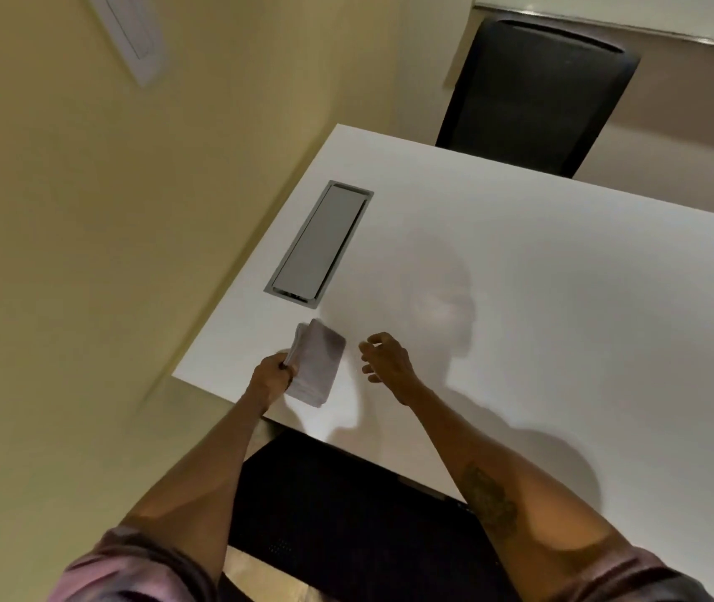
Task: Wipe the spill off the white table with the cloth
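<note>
The folded cloth (316,364) is gripped by the left hand (270,378) above the worktop (520,297), the right hand (385,358) is held loose and empty, and wiping is judged next.

The desk (520,275) is plain white, with a grey metal cable hatch (319,244) set into it. The folded cloth (318,362) is pale greyish white; the chair (537,93) black, the wall (86,210) yellow, the sleeves (129,571) pinkish.
</note>
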Demonstrator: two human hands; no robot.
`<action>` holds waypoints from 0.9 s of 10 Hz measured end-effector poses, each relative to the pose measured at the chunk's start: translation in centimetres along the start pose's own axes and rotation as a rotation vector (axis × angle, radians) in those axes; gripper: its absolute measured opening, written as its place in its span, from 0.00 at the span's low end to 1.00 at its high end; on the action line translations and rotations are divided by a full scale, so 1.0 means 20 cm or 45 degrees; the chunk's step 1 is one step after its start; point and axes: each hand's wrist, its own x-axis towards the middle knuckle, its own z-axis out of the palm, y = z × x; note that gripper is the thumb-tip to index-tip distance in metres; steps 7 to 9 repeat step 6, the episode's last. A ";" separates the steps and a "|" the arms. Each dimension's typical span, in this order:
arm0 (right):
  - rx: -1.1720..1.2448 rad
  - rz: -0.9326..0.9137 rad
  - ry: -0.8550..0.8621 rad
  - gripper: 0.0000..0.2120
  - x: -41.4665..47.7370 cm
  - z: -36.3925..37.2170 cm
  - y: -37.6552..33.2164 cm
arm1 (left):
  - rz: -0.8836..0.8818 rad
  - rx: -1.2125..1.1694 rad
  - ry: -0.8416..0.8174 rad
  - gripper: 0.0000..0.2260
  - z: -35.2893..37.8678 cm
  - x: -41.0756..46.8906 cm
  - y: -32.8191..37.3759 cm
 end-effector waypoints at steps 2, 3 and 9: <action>-0.068 0.069 0.041 0.17 0.01 -0.09 0.08 | -0.104 0.168 0.039 0.18 -0.01 0.03 0.00; -0.131 0.053 0.046 0.17 -0.01 -0.12 0.09 | -0.157 0.270 0.112 0.18 0.02 0.01 0.03; -0.350 -0.021 0.130 0.19 -0.08 -0.33 0.06 | 0.192 0.662 0.397 0.19 0.14 -0.10 0.30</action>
